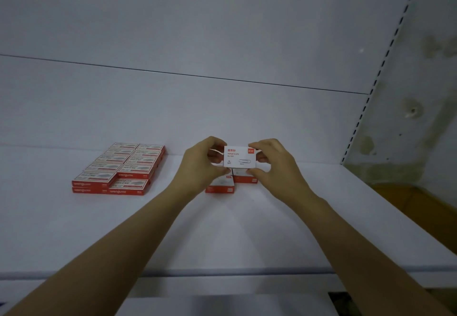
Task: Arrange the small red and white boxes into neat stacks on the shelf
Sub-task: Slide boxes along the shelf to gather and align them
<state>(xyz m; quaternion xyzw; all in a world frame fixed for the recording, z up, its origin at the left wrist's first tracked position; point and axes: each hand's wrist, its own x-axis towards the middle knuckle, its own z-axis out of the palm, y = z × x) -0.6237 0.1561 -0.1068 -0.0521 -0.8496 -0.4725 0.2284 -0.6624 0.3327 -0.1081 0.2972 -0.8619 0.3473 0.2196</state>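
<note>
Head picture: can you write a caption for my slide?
Left hand and right hand hold a paper-clip box over two boxes on the shelf.

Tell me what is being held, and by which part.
A white paper clip box, pinched by its short ends: left hand at the left, right hand at the right.

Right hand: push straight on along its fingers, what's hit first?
The right hand pinches the white paper clip box, so that box comes first. Past it, probably the left hand, which grips the opposite end. Depth is hard to judge.
</note>
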